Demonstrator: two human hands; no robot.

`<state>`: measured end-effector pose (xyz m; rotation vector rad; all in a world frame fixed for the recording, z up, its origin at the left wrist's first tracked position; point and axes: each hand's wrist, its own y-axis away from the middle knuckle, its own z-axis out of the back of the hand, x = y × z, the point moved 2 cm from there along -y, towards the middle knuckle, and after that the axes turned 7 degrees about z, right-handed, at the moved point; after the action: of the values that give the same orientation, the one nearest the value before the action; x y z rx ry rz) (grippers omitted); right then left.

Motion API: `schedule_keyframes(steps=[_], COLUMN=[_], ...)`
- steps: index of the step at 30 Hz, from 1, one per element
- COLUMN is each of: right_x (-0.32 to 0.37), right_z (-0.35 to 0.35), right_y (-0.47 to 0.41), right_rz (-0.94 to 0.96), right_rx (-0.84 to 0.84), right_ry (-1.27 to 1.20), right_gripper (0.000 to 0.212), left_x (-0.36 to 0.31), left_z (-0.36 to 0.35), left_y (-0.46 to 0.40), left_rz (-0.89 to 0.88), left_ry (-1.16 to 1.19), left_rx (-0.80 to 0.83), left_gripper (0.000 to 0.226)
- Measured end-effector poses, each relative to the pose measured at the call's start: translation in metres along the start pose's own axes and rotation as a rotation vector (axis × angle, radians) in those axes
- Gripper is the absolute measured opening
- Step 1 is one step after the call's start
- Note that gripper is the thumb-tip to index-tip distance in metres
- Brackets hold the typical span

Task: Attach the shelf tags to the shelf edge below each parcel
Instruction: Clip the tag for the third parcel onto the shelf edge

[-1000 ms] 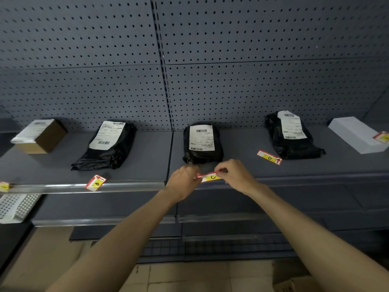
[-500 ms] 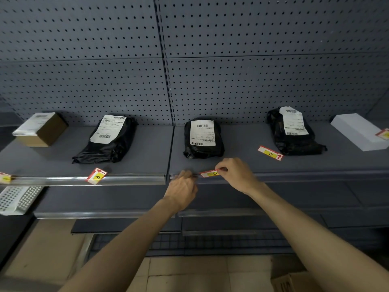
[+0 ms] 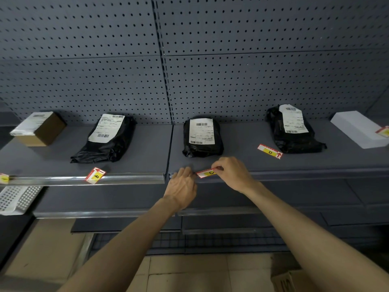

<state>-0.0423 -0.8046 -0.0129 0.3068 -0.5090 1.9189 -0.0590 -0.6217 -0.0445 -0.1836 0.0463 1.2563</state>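
Both hands work at the shelf edge (image 3: 294, 175): the left hand (image 3: 182, 186) curls its fingers against the rail, holding nothing visible; the right hand (image 3: 230, 173) pinches tag C (image 3: 206, 173) below the middle parcel (image 3: 202, 136). Better to level the tag, then press it along the rail. Farther off, tags B (image 3: 95, 175) and D (image 3: 270, 151) are readable; the parcel labels are illegible.

Black parcels (image 3: 203, 137), red-yellow tags (image 3: 206, 173), grey perforated backboard (image 3: 252, 70).
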Motion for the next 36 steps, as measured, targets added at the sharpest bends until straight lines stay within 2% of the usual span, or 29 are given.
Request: schedule_keyframes(steps=[6, 18, 25, 30, 36], right_x=[0.008, 0.01, 0.01, 0.009, -0.011], right_z=[0.001, -0.009, -0.014, 0.001, 0.032], right_y=[-0.003, -0.006, -0.008, 0.003, 0.027], right_rz=[0.016, 0.055, 0.044, 0.002, -0.078], right_rx=[-0.032, 0.109, 0.073, -0.016, -0.074], right_ry=[-0.011, 0.141, 0.154, 0.119, 0.218], right_gripper=[0.015, 0.019, 0.019, 0.039, 0.025], left_x=[-0.001, 0.001, 0.003, 0.003, -0.028], left_z=[-0.001, -0.003, 0.005, 0.021, 0.038], left_y=[0.0, 0.006, 0.003, -0.008, -0.026], left_rz=[-0.01, 0.024, 0.072, 0.055, -0.021], left_ry=[0.015, 0.089, 0.118, 0.148, 0.225], left_rx=[0.005, -0.009, -0.043, -0.078, -0.116], left_gripper=[0.039, 0.035, 0.03, 0.021, 0.015])
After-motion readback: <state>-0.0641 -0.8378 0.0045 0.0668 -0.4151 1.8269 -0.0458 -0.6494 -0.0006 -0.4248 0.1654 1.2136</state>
